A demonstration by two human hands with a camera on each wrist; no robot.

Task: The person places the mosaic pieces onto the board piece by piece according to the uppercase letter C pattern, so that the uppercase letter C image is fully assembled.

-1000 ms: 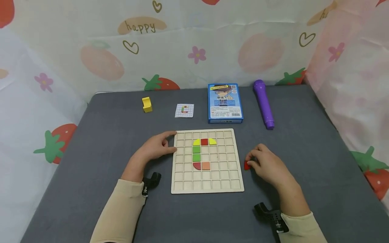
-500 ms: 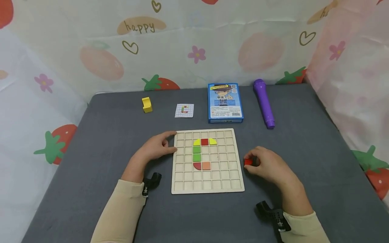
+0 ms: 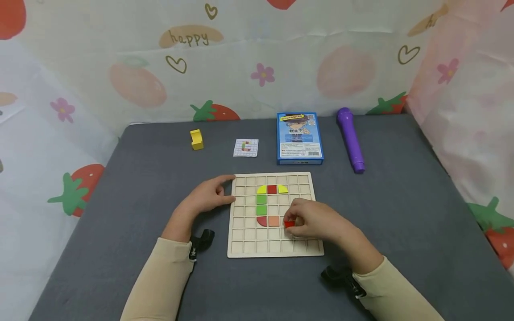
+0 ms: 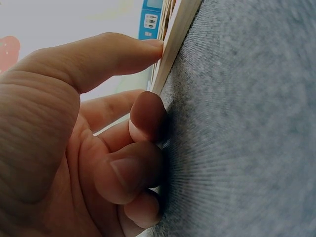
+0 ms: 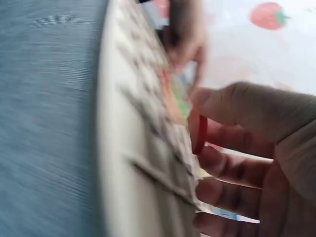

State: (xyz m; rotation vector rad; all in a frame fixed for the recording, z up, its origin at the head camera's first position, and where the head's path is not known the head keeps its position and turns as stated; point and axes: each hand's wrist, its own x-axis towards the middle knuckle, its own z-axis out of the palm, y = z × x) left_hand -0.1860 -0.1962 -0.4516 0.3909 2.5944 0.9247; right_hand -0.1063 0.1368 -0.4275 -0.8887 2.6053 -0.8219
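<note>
Grey table cloth (image 3: 120, 178) covers the whole work surface, with a printed fruit-and-flower curtain (image 3: 257, 58) hanging behind and to the sides. Near the middle lies the wooden grid board (image 3: 245, 243), holding a column of coloured tiles: yellow, red and yellow across the top, two green below, then a dark red quarter-round and an orange square at the bottom. Beyond the board, along the far edge, a blue box (image 3: 299, 138) lies flat, with a purple marker-like cylinder (image 3: 350, 139) just to its right, a small pattern card (image 3: 246, 147) to its left, and a yellow block (image 3: 196, 139) further left still. The left hand (image 3: 206, 196) rests on the cloth with relaxed fingers, its thumb and fingertips pressed against the board's left edge; it grasps nothing. The right hand (image 3: 313, 219) hovers over the board's lower right part, thumb and fingers pinching a small red tile (image 3: 289, 224), which sits just beside the orange square, right above the grid cells.
</note>
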